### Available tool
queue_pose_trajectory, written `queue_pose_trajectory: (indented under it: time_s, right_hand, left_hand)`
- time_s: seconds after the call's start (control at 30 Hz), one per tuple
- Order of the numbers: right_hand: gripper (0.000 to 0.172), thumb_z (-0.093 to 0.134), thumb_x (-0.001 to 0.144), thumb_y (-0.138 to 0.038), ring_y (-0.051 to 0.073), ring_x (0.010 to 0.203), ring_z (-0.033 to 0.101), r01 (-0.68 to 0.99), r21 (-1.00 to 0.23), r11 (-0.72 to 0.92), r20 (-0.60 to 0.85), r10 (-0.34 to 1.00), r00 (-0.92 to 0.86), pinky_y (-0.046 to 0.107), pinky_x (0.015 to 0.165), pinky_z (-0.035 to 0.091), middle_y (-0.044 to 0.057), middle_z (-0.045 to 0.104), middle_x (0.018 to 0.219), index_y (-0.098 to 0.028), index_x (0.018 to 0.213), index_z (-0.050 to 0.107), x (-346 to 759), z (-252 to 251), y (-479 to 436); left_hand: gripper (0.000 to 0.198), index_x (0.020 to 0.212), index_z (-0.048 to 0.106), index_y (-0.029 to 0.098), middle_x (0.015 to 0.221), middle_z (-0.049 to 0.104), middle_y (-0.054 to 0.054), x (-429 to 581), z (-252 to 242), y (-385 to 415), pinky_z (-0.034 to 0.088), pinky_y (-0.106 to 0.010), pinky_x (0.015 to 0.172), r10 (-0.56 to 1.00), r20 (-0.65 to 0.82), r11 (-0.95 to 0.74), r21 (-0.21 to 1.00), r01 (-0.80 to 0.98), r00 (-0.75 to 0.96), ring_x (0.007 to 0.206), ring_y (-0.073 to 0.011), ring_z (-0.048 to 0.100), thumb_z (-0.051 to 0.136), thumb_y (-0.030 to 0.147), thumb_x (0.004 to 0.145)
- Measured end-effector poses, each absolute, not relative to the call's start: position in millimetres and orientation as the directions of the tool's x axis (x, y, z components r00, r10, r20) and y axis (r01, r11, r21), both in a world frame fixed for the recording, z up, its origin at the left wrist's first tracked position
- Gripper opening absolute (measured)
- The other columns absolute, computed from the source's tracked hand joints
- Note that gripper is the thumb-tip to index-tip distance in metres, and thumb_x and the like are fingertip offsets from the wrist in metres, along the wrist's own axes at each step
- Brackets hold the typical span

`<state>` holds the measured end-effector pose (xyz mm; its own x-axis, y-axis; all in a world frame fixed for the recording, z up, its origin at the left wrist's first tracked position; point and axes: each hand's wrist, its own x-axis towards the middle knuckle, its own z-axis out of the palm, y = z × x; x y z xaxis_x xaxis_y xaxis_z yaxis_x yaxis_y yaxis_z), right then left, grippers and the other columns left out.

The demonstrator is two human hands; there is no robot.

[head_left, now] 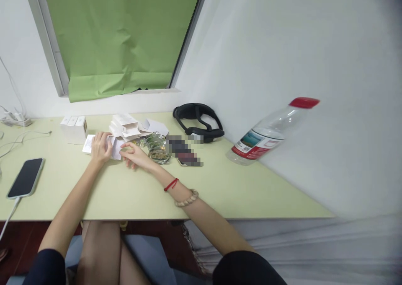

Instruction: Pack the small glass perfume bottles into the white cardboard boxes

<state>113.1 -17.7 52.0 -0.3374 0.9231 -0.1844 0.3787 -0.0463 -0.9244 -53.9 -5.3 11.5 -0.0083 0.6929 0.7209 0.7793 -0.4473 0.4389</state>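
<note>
My left hand (102, 147) lies over a flat white paper box (88, 145), its fingers wrapped down on the middle of it. My right hand (137, 156) is at the box's right end, thumb and forefinger at the edge of an open flap (117, 150), the other fingers curled below. Just beyond my hands lies a loose heap of flattened white boxes (124, 125). Right of that heap, near my right hand, are small clear packets (158, 154) with gold and greenish contents too small to name.
Several upright white boxes (74, 130) stand at the back left. A phone (26, 178) on a cable lies at left. A blurred-out item (185, 151), a black strapped headset (199, 119) and a tilted-looking plastic bottle (259, 140) are at right, near the wall.
</note>
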Motion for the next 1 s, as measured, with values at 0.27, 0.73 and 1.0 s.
queue_pose_trajectory:
  time_s: [0.27, 0.73, 1.0]
  right_hand:
    - [0.037, 0.065, 0.075, -0.040, 0.008, 0.037, 0.052, 0.447, -0.892, 0.067, -0.071, 0.956, -0.286, 0.016, 0.026, 0.037, -0.009, 0.051, 0.062, -0.021, 0.088, 0.036, 103, 31, -19]
    - [0.027, 0.051, 0.073, -0.015, 0.003, 0.033, 0.041, 0.317, -0.947, 0.051, -0.005, 0.985, -0.173, 0.014, 0.028, 0.037, -0.013, 0.043, 0.063, -0.022, 0.087, 0.030, 101, 41, -17]
    - [0.031, 0.062, 0.078, -0.025, 0.005, 0.038, 0.049, 0.371, -0.928, -0.039, -0.124, 0.970, -0.207, 0.016, 0.026, 0.038, -0.007, 0.050, 0.073, -0.021, 0.093, 0.035, 100, 39, -19]
  left_hand:
    - [0.029, 0.097, 0.057, 0.017, 0.098, 0.059, -0.011, -54, 11, -4, 0.038, -0.038, 0.083, 0.701, 0.704, -0.513, 0.387, 0.766, 0.114, 0.093, -0.0234, 0.051, 0.033, 0.023, 0.084]
    - [0.037, 0.102, 0.062, 0.017, 0.103, 0.062, -0.011, -57, 6, -1, 0.038, -0.040, 0.083, 0.686, 0.679, -0.582, 0.296, 0.758, 0.262, 0.093, -0.0228, 0.054, 0.031, 0.025, 0.085]
    - [0.037, 0.104, 0.061, 0.018, 0.103, 0.061, -0.012, -55, 10, -6, 0.037, -0.040, 0.082, 0.631, 0.741, -0.598, 0.273, 0.754, 0.232, 0.093, -0.0243, 0.053, 0.030, 0.024, 0.084]
